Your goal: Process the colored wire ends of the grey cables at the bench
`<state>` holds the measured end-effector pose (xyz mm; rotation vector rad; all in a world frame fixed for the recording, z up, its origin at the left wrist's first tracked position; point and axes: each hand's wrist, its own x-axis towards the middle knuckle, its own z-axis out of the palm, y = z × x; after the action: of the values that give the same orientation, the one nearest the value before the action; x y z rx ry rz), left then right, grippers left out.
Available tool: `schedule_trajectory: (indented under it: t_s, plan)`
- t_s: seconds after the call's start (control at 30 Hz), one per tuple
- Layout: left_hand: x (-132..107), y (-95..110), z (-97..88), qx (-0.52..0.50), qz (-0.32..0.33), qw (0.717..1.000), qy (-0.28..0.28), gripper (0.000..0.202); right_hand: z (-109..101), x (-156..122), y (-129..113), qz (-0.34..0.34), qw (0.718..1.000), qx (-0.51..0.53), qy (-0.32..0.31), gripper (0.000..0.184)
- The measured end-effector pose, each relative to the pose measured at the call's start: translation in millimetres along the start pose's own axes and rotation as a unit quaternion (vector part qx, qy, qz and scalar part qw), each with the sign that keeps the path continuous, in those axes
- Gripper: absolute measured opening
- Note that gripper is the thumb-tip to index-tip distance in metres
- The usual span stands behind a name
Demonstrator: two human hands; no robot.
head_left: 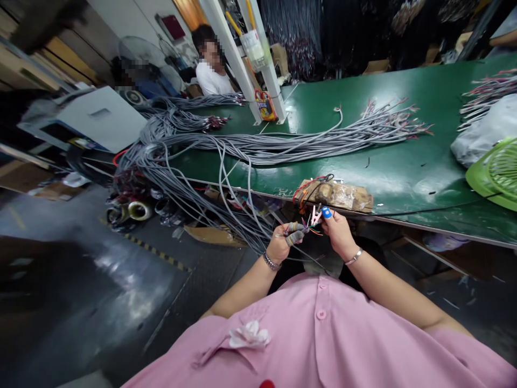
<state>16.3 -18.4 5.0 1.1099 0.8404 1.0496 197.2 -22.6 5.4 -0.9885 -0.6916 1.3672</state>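
Note:
My left hand (285, 241), with grey covers on some fingers, is closed around the end of a grey cable. Thin coloured wires (314, 230) fan out of that end towards my right hand. My right hand (338, 233) wears a blue cover on its thumb, and its fingers are pressed together beside a pale pink clip (315, 216). What lies between those fingers is too small to make out. Just beyond the hands, a worn wooden block (341, 196) wrapped in tape sits at the bench edge, with red and black leads at its left end.
Long bundles of grey cable (283, 148) lie across the green bench (420, 178) and hang over its front edge. A green fan (495, 175) and a plastic bag (484, 129) are at right. White posts (264, 70) rise from the bench. A person (212, 70) sits beyond.

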Motion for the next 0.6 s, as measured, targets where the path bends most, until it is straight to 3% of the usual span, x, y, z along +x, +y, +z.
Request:
schedule_trajectory:
  t_s: [0.2, 0.43, 0.6]
  plan:
    - [4, -7, 2.2, 0.024, -0.016, 0.999, -0.015, 0.035, 8, 4, -5, 0.114, 0.985, 0.100, -0.083, 0.053]
    - [4, -11, 3.6, 0.038, -0.031, 0.999, -0.015, 0.036, 8, 8, 3, 0.110, 0.984, 0.127, -0.066, 0.051]
    - [-8, -7, -0.6, 0.046, -0.033, 0.998, -0.036, 0.039, 1, 4, 3, 0.154, 0.973, 0.163, -0.059, 0.054]
